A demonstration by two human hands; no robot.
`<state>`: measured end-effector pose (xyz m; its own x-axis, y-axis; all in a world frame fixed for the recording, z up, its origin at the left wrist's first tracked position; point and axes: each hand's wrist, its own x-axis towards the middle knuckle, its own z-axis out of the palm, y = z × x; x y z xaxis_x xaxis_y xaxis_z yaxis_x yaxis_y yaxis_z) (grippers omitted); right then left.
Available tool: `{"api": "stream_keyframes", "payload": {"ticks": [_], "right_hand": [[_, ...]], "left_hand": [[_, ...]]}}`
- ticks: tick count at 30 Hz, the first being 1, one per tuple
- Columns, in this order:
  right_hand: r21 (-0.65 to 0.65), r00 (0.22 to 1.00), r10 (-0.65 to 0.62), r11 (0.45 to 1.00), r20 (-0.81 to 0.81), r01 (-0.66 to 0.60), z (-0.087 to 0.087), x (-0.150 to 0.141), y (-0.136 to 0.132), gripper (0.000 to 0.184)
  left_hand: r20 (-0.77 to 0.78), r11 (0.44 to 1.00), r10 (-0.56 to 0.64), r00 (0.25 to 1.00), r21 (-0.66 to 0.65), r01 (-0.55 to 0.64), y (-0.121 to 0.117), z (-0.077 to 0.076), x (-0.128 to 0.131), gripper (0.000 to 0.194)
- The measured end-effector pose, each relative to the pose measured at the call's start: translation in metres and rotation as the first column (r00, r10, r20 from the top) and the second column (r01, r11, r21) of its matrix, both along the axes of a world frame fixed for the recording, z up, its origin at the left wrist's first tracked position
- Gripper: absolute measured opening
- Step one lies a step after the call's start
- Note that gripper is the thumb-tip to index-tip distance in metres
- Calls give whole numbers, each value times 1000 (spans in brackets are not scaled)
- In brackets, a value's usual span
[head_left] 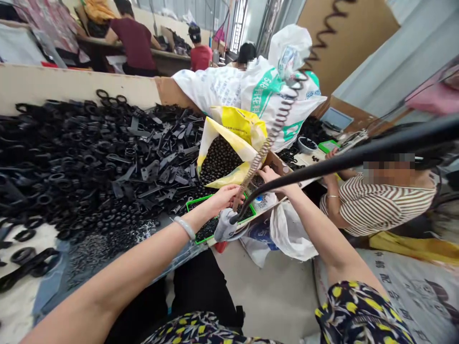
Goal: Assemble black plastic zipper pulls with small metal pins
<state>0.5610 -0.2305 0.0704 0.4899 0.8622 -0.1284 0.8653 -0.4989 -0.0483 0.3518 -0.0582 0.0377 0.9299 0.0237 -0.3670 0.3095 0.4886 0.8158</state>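
Observation:
My left hand (228,198), a pale bangle on its wrist, is above a green-rimmed tray (191,202) of small black parts. Its fingers are closed together, partly behind a coiled spring cord (255,165); what they hold is too small to make out. To its right, my right hand (269,177) reaches over a container of small dark pieces (257,181) beside a cardboard edge. Its fingers curl inward, and their tips are partly hidden. In front of both hands hangs a grey-wrapped tool end (226,224) on a black hose (322,165).
A large heap of black plastic parts (89,157) covers the table on the left. Behind my hands stands a yellow-white bag of dark beads (220,157). White sacks (265,95) are piled behind it. A co-worker in a striped shirt (380,203) sits at right.

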Motion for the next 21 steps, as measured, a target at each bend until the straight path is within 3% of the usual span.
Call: {"api": "stream_keyframes", "payload": {"ticks": [7, 13, 18, 21], "right_hand": [[-25, 999, 50, 998, 15, -49, 24, 1, -6, 76], [88, 989, 142, 987, -44, -137, 47, -37, -12, 82], [231, 949, 266, 947, -171, -224, 47, -78, 0, 96], [335, 931, 279, 923, -236, -191, 39, -75, -4, 99]], "left_hand": [[-60, 997, 22, 998, -78, -27, -11, 15, 11, 34], [-9, 980, -36, 999, -194, 34, -19, 20, 9, 39], [62, 942, -50, 997, -327, 68, -21, 28, -2, 39], [57, 948, 3, 998, -317, 15, -17, 31, -13, 39]]}}
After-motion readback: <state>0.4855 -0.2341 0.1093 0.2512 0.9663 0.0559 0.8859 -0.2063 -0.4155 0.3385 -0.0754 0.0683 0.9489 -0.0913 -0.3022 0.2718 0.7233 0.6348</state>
